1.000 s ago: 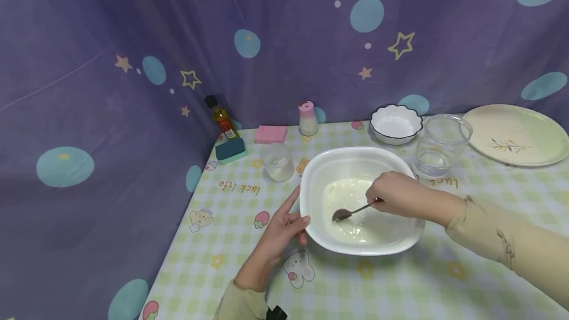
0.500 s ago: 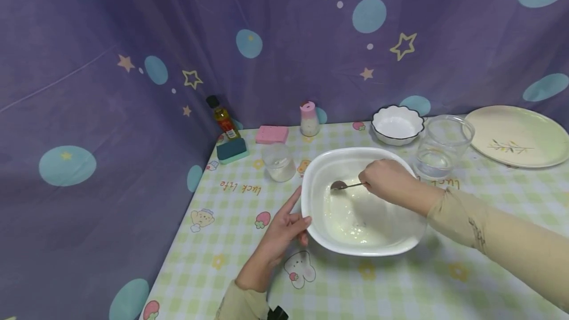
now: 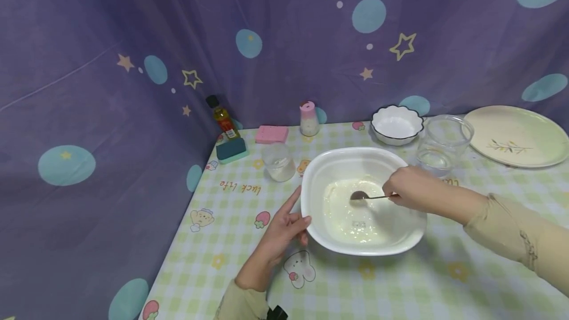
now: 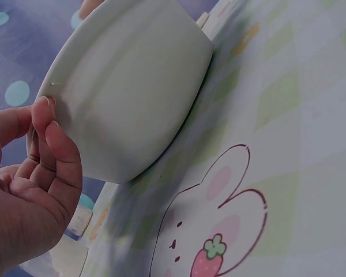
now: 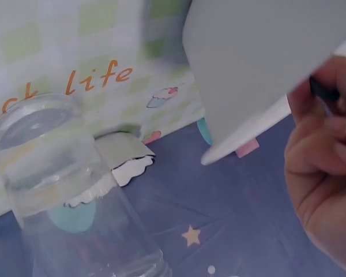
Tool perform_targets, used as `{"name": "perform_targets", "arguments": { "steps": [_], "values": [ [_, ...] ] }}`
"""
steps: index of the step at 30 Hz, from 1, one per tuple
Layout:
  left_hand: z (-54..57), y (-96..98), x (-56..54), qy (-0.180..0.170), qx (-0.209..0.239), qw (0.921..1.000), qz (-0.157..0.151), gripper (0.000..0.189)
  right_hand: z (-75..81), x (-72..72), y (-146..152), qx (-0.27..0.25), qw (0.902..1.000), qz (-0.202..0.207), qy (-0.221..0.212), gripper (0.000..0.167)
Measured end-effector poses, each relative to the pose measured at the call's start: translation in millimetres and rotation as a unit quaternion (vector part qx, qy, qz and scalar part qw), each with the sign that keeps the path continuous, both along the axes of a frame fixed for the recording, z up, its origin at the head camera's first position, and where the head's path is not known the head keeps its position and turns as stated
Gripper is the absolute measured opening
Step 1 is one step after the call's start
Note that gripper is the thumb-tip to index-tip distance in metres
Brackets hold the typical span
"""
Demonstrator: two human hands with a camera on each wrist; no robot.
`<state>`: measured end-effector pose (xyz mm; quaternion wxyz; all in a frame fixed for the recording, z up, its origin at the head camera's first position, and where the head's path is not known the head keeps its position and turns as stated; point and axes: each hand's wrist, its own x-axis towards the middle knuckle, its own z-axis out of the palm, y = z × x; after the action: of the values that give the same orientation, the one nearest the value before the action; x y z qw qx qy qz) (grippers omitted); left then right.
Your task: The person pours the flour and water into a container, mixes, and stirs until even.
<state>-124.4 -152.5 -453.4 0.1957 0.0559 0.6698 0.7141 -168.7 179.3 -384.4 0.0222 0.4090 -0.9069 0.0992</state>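
Note:
A white basin (image 3: 364,251) stands on the table with a pale, wet mixture (image 3: 340,216) spread over its bottom. My left hand (image 3: 282,228) grips the basin's left rim; in the left wrist view the thumb and curled fingers pinch that edge. Over the basin's right half, my right hand (image 3: 413,189) holds a metal spoon (image 3: 359,195) by its handle, the bowl of the spoon at the mixture near the middle. The right wrist view shows the fingers curled round the dark handle end (image 5: 323,89), while the basin's wall (image 5: 248,63) hides the spoon's bowl.
Left of the basin stands a clear cup (image 3: 279,162) with white contents. Behind are an oil bottle (image 3: 224,120), a green sponge (image 3: 232,149), a pink sponge (image 3: 271,134) and a pink-topped shaker (image 3: 308,120). Rightward are a scalloped bowl (image 3: 397,125), a clear water container (image 3: 444,144) and an oval plate (image 3: 511,132).
My right hand moved the spoon away toward the basin's far left, then back right and nearer, to about the middle. The left hand and the basin stayed in place.

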Motion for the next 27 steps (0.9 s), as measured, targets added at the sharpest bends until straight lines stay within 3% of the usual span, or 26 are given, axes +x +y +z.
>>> {"name": "perform_targets", "arguments": {
  "steps": [8, 14, 21, 27],
  "values": [
    [0.6, 0.6, -0.6, -0.008, -0.006, 0.9999, 0.004, 0.071, 8.3, 18.7, 7, -0.002, 0.9976, 0.032, -0.061, 0.04],
    [0.5, 0.1, -0.6, -0.012, -0.01, 0.9999, 0.006, 0.071, 5.2, 22.5, -12, -0.01, 0.9987, 0.042, -0.025, 0.04],
    [1.4, 0.1, 0.2, -0.005, -0.008, 1.0, 0.002, 0.07, -3.7, 10.3, -36, -0.021, 0.9984, 0.033, 0.04, 0.043],
    [1.4, 0.4, 0.3, -0.001, -0.005, 1.0, 0.002, 0.07, -8.4, -7.3, -38, -0.03, 0.998, -0.021, 0.051, 0.038]
  ]
}}
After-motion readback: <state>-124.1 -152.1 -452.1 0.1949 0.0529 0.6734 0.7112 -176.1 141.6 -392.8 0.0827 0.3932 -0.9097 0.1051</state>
